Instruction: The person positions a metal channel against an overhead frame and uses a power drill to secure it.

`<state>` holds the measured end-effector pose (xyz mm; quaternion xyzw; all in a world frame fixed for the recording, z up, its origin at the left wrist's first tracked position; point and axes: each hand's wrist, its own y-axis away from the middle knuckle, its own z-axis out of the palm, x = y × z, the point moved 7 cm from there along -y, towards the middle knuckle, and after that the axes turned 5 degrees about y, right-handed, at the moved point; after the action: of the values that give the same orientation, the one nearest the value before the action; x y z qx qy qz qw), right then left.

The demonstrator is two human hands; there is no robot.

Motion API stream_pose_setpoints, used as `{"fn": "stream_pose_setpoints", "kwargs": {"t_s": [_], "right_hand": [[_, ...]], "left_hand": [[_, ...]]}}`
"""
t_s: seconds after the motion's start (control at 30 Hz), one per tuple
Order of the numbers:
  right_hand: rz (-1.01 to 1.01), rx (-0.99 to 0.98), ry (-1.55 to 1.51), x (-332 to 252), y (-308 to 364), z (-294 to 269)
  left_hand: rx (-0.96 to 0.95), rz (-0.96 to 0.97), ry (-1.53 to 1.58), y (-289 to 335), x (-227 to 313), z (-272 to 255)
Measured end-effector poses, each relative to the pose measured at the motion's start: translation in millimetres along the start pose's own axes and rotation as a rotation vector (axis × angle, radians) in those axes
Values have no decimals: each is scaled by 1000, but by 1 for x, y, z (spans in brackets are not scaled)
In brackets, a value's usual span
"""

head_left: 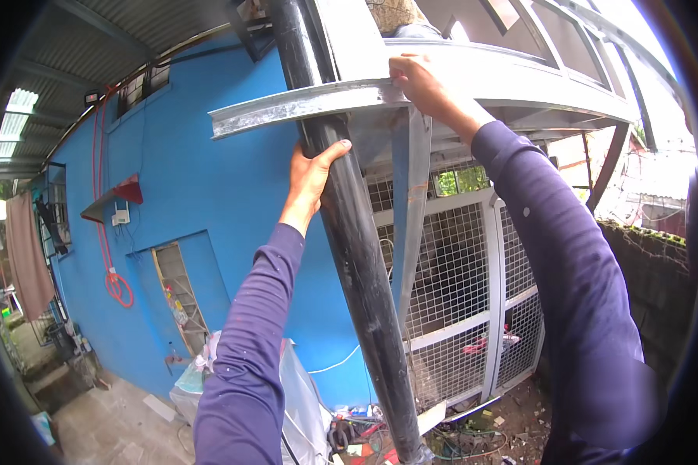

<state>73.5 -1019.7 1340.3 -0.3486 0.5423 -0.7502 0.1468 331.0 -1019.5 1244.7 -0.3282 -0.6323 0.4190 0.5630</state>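
Note:
A long black pipe point(358, 267) runs at a slant from the top of the view down to the ground. My left hand point(312, 178) is wrapped around it, thumb across its front, just below a silver metal channel point(287, 105). This channel crosses in front of the pipe, and its cut left end sticks out past it. My right hand point(425, 84) has its fingers curled at the channel's edge, right of the pipe. Whether anything small lies within those fingers is hidden. Behind the hands stands an upright metal post point(411, 209).
A blue wall point(171, 170) fills the left, with a red hose point(119, 288) hanging on it. Right of the pipe is a white-framed mesh gate point(451, 271) under a raised metal frame point(535, 66). Plastic sheeting point(306, 395) and scattered debris lie below. A dark block wall point(636, 271) borders the right.

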Motion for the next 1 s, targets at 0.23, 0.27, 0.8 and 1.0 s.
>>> {"fn": "stream_pose_setpoints", "kwargs": {"t_s": [0.23, 0.27, 0.8, 1.0], "right_hand": [[35, -76, -57, -1, 0, 3], [37, -77, -58, 2, 2, 5], [-102, -79, -156, -4, -11, 2], [-162, -138, -122, 0, -11, 8]], "left_hand": [[-15, -9, 11, 10, 17, 4], [-19, -39, 35, 12, 19, 5], [-51, 11, -34, 2, 26, 3], [-70, 15, -45, 6, 26, 6]]}}
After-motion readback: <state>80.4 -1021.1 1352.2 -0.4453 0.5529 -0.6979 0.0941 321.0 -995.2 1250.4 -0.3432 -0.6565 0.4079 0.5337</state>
